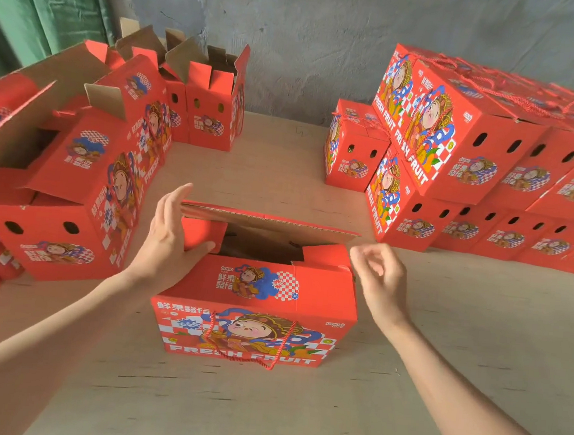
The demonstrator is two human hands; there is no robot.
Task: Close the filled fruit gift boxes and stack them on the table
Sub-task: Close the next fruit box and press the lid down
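A red fruit gift box [257, 311] stands in front of me on the table [298, 407], its top still open and a red rope handle hanging down its front. My left hand [169, 232] lies with straight fingers against the box's left end, thumb on the small red side flap, fingertips at the raised back flap [268, 220]. My right hand [379, 276] hovers just off the box's right end with fingers loosely curled, holding nothing. The box's inside is dark; its contents are hidden.
Several open red boxes [75, 180] with raised flaps stand in rows at the left and back left. Closed boxes are stacked in two layers at the right [455, 155], one single box [353, 147] beside them. A grey wall runs behind the table.
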